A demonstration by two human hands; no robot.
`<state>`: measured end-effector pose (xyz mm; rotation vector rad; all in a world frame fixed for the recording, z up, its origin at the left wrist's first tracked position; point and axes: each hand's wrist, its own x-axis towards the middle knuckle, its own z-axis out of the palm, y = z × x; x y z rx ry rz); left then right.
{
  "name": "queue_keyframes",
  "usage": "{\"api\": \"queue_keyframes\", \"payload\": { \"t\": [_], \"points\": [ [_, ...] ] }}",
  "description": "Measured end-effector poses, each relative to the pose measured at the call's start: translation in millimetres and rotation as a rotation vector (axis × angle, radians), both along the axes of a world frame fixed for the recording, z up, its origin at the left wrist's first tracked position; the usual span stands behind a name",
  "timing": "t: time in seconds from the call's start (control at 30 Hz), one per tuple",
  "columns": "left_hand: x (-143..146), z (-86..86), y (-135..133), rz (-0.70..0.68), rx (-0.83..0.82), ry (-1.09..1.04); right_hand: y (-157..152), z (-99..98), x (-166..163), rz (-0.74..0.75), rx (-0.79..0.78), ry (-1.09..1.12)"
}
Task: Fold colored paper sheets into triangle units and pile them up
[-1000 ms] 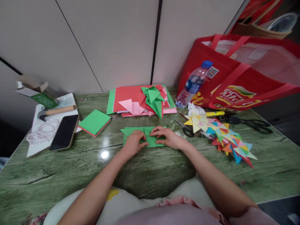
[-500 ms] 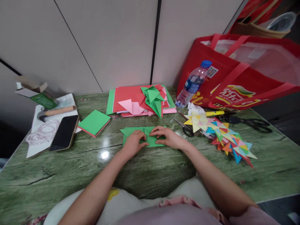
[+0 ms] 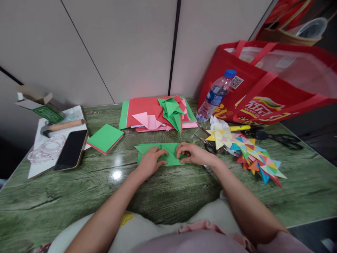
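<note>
A folded green paper (image 3: 171,151) lies flat on the green marbled table (image 3: 163,189) in front of me. My left hand (image 3: 150,161) presses on its left half with fingers curled down on the paper. My right hand (image 3: 193,154) rests on the paper's right end, fingers bent and pinching its edge. Behind the paper lies a stack of red, pink and green sheets (image 3: 147,114) with several folded green pieces (image 3: 172,110) on top.
A small green paper pad (image 3: 105,138), a phone (image 3: 70,149), a bead bracelet (image 3: 43,149) and a hammer (image 3: 61,125) lie at left. Colourful folded stars (image 3: 247,151), two pairs of scissors (image 3: 279,137), a water bottle (image 3: 216,95) and a red bag (image 3: 265,88) stand at right.
My right hand has slid to the right along the green paper, from near its middle to its right end. The left hand stays put.
</note>
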<state>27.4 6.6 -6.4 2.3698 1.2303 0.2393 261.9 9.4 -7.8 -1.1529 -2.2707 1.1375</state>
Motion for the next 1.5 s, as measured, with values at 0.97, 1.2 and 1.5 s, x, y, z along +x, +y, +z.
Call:
{"api": "queue_keyframes", "payload": {
  "t": [0.97,1.2,1.5],
  "points": [
    [-0.4,-0.4,1.0,-0.005,0.003,0.0,7.0,1.6,9.2,0.132,-0.071,0.028],
    [-0.1,2.3,1.6,0.0,-0.024,-0.01,6.3,2.6,7.2,0.119,-0.047,0.016],
    [-1.5,1.5,2.2,-0.008,-0.017,-0.031,5.0,3.0,4.9,0.098,-0.035,-0.013]
  ]
}}
